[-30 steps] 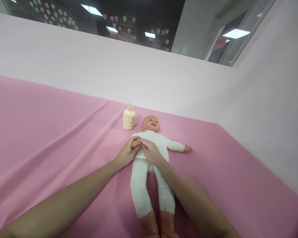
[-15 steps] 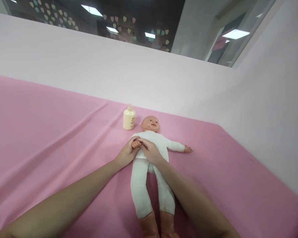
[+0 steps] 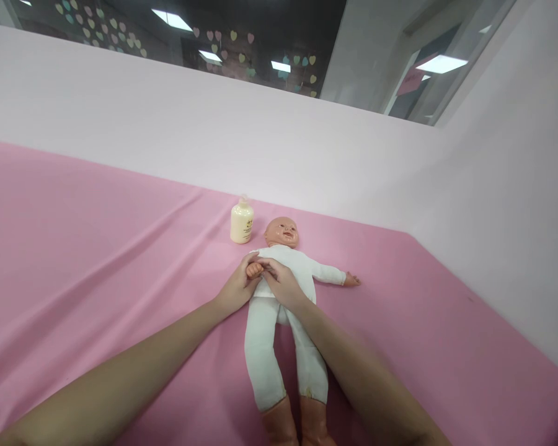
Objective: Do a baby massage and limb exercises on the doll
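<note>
A baby doll in a white cloth suit lies on its back, its head pointing away from me. Its arm on the left of the view is bent towards me, and the small doll hand shows between my two hands. My left hand is wrapped round that arm from the left side. From the right, my right hand closes over the same arm, its fingertips meeting the left hand's. Most of the held arm is hidden under my fingers. The doll's other arm stretches out to the right.
A cream pump bottle stands upright beside the doll's head. Pink cloth with long creases covers the surface. Behind it rises a white wall with a window that bears heart stickers. Another white wall stands at the right.
My fingers have shifted very slightly on the doll's arm, and the doll's hand has moved a touch to the left. The doll's body and the bottle have stayed put.
</note>
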